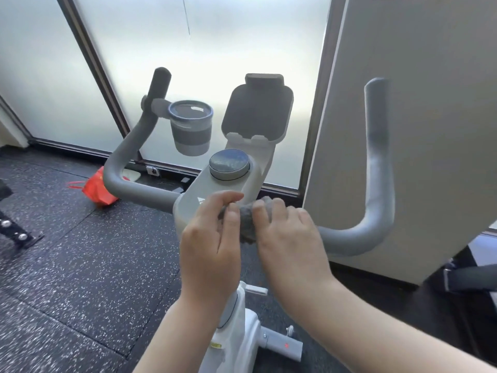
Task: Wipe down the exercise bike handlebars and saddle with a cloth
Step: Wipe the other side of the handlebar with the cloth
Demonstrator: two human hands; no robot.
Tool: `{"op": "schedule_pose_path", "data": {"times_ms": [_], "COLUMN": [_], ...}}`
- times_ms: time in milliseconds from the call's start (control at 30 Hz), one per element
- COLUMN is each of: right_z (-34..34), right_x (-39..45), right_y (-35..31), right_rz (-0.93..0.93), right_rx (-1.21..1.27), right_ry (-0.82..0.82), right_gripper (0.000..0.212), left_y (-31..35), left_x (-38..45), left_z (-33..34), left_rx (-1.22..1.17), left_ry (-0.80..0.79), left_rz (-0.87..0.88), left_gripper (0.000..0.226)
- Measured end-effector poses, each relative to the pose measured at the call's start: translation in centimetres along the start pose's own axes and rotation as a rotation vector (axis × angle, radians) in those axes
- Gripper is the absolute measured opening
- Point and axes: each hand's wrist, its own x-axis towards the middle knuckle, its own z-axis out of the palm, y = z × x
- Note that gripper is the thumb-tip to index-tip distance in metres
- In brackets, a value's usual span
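Right under us is the white bike frame (242,332), and just above it both our hands are bunched together at the middle of the handlebars (376,170). Our left hand (212,238) has its fingers curled in, pinching one end of the grey cloth (247,219). Our right hand (290,238) is wrapped over the other side of it, fingers curled round the wad, so the cloth is squished between the two hands right against the white centre housing (193,200). Saddle isn't in the shot.

Just past our knuckles sits the round dial (229,164), then the tilted-up tablet holder (256,111). Left of that a cup holder (191,127) hangs off the left bar. The right bar curves up on the far side.

Further back on the speckled floor (67,251) there's a red bag (98,188), and behind everything frosted glass panels (215,36) plus a pale wall panel (430,90) on the right.
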Motion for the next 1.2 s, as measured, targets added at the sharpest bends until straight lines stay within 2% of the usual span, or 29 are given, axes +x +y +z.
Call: {"op": "schedule_pose_path", "data": {"times_ms": [133,167,200,233,267,367,433,533,633,767,867,1000,1033,1133,1200], "right_z": [-0.6,-0.4,-0.2,-0.3,-0.3,-0.7,-0.9,-0.3,-0.9,-1.1,-0.7,-0.9,-1.4,-2.8,-2.7], "right_x": [1.9,1.1,0.1,-0.8,-1.2,-0.5,0.5,-0.5,-3.7,-4.2,-4.3,-3.9,-3.2,-1.9,-2.8], "right_y": [-0.8,0.1,1.6,3.0,3.9,3.6,2.1,2.4,6.8,12.5,11.9,15.2,16.9,18.4,15.9], "right_rz": [-0.021,-0.029,-0.054,-0.047,-0.018,0.052,0.000,-0.081,-0.105,-0.087,-0.079,-0.353,-0.363,-0.188,-0.173], "right_rx": [0.029,0.077,0.121,0.134,0.105,0.040,0.051,0.146,0.235,0.404,0.459,0.397,0.370,0.423,0.496], "right_ry": [-0.137,-0.158,-0.170,-0.131,-0.068,0.035,0.064,0.068,0.053,0.119,0.207,0.156,0.143,0.152,0.234], "right_gripper": [0.022,0.025,0.041,0.053,0.056,0.034,0.024,0.038,0.055,0.041,0.042,0.046,0.047,0.049,0.036], "left_y": [0.5,0.5,0.6,0.5,0.5,1.1,1.6,2.0,2.1,3.4,4.7,5.7,5.8,6.3,6.0], "left_x": [-0.1,-0.1,-0.1,-0.1,-0.2,-0.3,-0.4,-0.3,-0.4,-0.5,-0.7,-0.1,0.1,0.5,0.4], "left_z": [1.3,1.5,1.6,1.7,1.7,2.7,3.5,4.0,4.5,6.4,8.0,8.9,9.1,9.8,10.1], "left_rx": [0.136,0.159,0.176,0.187,0.195,0.186,0.124,0.091,0.109,0.002,0.058,0.061,0.083,0.143,0.191], "left_ry": [0.000,-0.006,-0.010,-0.011,-0.007,0.037,0.029,-0.015,-0.034,-0.141,-0.243,-0.318,-0.333,-0.340,-0.323], "left_rz": [0.008,0.019,0.032,0.044,0.055,0.070,0.068,0.047,0.066,0.028,0.041,-0.038,-0.048,-0.060,-0.059], "left_gripper": [0.028,0.030,0.032,0.033,0.033,0.032,0.031,0.032,0.031,0.027,0.023,0.027,0.027,0.028,0.022]}}
